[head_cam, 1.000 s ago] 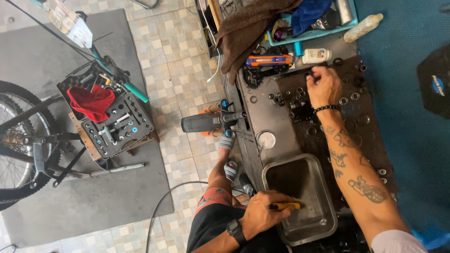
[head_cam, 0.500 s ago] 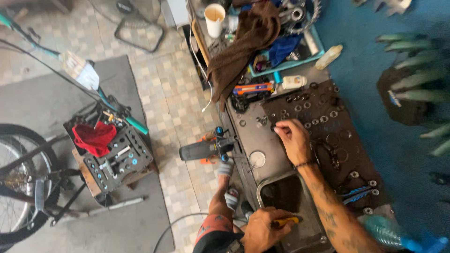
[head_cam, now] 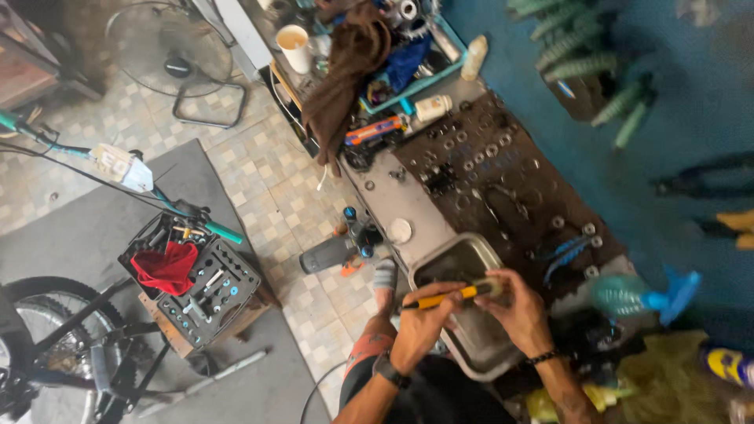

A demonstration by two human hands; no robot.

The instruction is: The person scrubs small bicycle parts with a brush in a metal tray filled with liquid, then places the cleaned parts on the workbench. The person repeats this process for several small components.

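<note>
Left grip (head_cam: 420, 326) on yellow tool (head_cam: 448, 296), white bottle (head_cam: 433, 107)

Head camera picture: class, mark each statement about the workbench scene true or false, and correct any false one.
1. The left hand holds a yellow-handled tool. True.
2. The right hand rests on the floor. False: it meets the tool's tip over the metal tray.
3. A red cloth lies in the black tool case. True.
4. The cup lies inside the tray. False: it stands at the bench's far end.
</note>
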